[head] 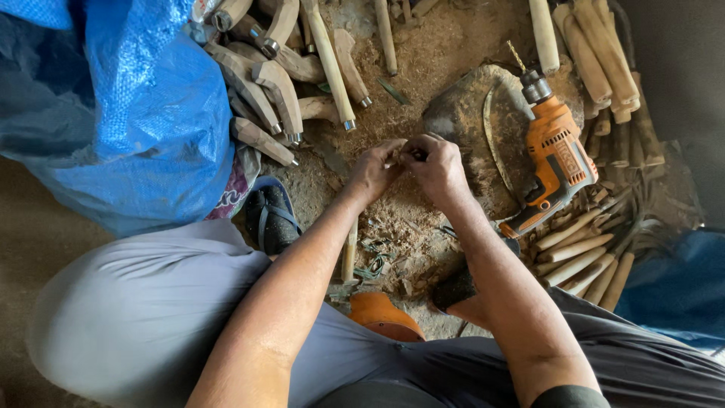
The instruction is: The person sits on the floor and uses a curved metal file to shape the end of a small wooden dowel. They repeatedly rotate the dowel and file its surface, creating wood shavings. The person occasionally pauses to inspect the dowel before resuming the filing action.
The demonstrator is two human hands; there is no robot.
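Centre frame: left hand and right hand pinch one small piece, too tiny to identify. Best held low over the sawdust floor, fingertips tight.

The dirt floor is strewn with wood shavings. On it lie wooden handles, an orange drill, a curved blade, sticks and a blue tarp.

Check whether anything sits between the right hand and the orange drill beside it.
Nothing visible blocks it. The right hand is pinched together with the left hand over the wood shavings; the orange drill lies to its right on a flat stone, with only a curved blade lying flat between.
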